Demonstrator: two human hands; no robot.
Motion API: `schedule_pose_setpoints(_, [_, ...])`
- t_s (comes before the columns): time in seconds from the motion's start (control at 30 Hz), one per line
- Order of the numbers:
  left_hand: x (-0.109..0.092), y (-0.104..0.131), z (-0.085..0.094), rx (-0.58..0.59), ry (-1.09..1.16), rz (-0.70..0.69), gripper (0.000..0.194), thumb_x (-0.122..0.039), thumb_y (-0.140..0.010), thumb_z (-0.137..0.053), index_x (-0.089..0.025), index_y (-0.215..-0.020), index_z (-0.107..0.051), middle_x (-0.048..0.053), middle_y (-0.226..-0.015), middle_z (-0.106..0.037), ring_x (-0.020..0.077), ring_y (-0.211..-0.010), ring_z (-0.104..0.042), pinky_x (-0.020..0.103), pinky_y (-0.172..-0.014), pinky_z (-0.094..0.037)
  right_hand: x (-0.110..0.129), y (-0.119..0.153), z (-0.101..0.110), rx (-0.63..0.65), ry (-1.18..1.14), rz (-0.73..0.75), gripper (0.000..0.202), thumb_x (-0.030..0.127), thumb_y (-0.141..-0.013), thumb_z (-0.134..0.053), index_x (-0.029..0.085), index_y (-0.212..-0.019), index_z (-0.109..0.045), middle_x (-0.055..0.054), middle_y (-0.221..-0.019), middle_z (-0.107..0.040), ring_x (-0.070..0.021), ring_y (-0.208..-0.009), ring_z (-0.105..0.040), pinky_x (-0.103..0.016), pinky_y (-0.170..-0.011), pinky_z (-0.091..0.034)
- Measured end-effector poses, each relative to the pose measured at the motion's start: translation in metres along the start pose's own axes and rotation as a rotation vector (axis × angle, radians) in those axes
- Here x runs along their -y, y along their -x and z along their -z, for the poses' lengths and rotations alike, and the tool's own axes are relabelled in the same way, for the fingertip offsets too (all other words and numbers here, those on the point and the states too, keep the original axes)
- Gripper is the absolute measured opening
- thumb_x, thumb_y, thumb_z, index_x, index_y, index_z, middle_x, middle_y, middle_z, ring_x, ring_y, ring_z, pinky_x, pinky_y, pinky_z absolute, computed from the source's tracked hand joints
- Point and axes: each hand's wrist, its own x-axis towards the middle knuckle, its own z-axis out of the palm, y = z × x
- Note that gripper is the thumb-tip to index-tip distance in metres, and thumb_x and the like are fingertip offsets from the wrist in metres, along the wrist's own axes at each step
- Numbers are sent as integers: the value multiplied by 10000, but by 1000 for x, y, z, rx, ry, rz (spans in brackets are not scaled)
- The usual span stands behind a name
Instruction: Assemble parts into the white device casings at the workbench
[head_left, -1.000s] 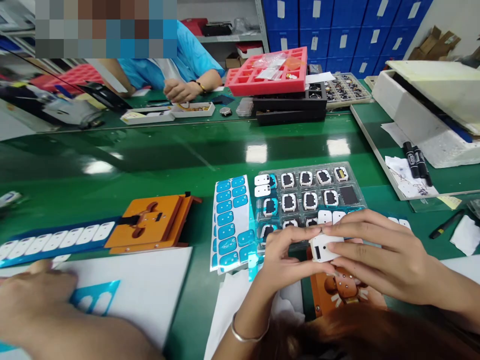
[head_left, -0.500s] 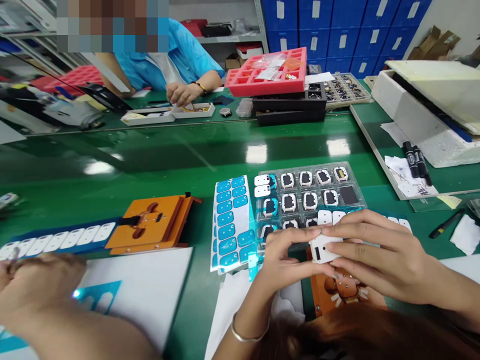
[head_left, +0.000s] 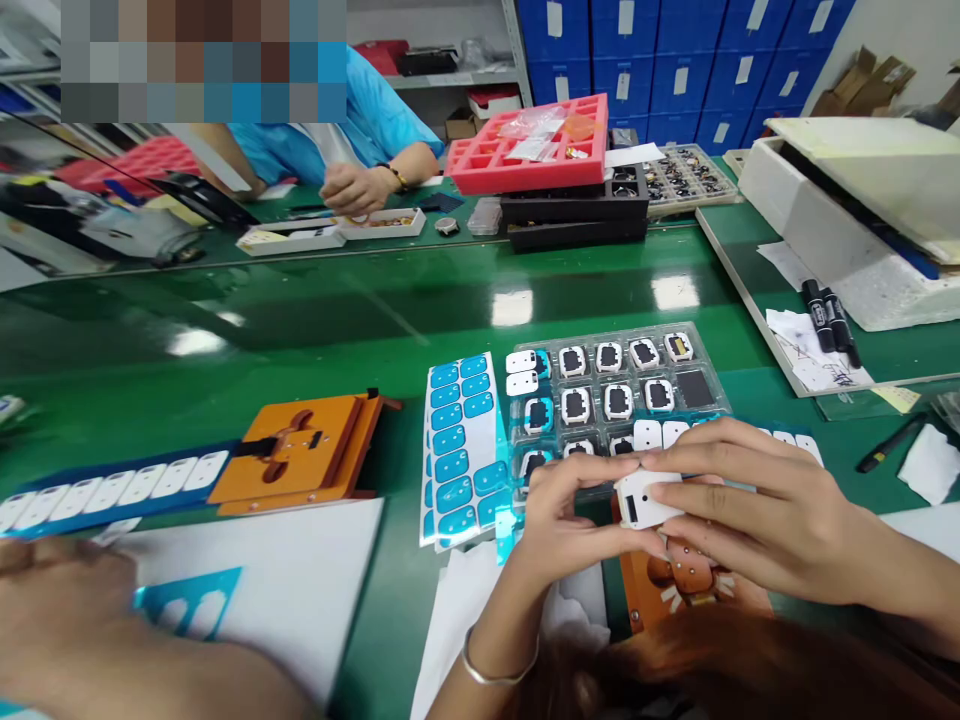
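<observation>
We note left hand (head_left: 559, 515) and right hand (head_left: 765, 505) clamped on white casing (head_left: 636, 502), orange fixture (head_left: 634, 585) near, clear tray (head_left: 631, 378) far, blue sticker sheet (head_left: 463, 450) left

White case (head_left: 634, 500) partly out of sight

The right hand (head_left: 772, 515) covers its right end. Hair (head_left: 712, 665) hides the lower part of the orange fixture (head_left: 632, 580). Another hand (head_left: 60, 600), at the left edge, is blurred and cut off. The person opposite (head_left: 390, 110) has a mosaic (head_left: 202, 60) over the head; print on the black markers (head_left: 816, 315) is illegible
</observation>
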Motion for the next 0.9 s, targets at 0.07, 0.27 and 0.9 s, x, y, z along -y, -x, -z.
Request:
schedule_pose_setpoints(0.07, [0, 1, 0, 5, -2, 19, 557, -541, -637, -804, -189, -1050, -677, 41, -869, -757, 148, -676, -724, 218, -583, -572, 0, 0, 0, 1, 0, -5, 168, 103, -988, -539, 71, -1125, -629, -152, -1174, -639, -236, -1081, -580, -432, -864, -575])
schedule_pose_setpoints(0.27, [2, 3, 0, 0, -6, 22, 560, -560, -641, -795, -185, -1039, -676, 27, -826, -751, 120, -600, -692, 202, -529, -539, 1, -1, 1, 8, 8, -10, 176, 118, -1002, -519, 88, -1134, -632, -148, -1169, -642, -240, -1080, -583, -423, -829, -585])
schedule_pose_setpoints(0.9, [1, 3, 0, -27, 46, 43, 577, -526, -585, -840, -195, -1030, -685, 38, -885, -768, 141, -685, -731, 198, -570, -555, 0, -1, 4, 34, 71, 22, 168, 161, -1013, -518, 83, -1053, -661, -152, -1172, -643, -229, -1050, -576, -402, -823, -581])
